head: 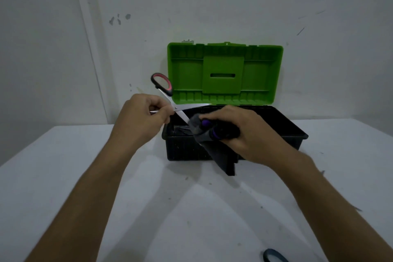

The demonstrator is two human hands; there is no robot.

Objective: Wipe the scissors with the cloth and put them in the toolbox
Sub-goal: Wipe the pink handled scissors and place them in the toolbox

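Desk (106,176): carries toolbox (287,132), black tub, green lid (225,70) propped open against wall. Tub interior dark; contents cannot be made out.

Left hand (141,116): fingers pinch scissors (180,110) near pivot, blades splayed, above tub's left end.

Right hand (238,132): fingers clenched round grey cloth (196,127), wrapped over 1 blade.

Judgement: scissors light, rigid, slick steel, sharp edges; grip by handles or pivot. Cloth soft, limp.
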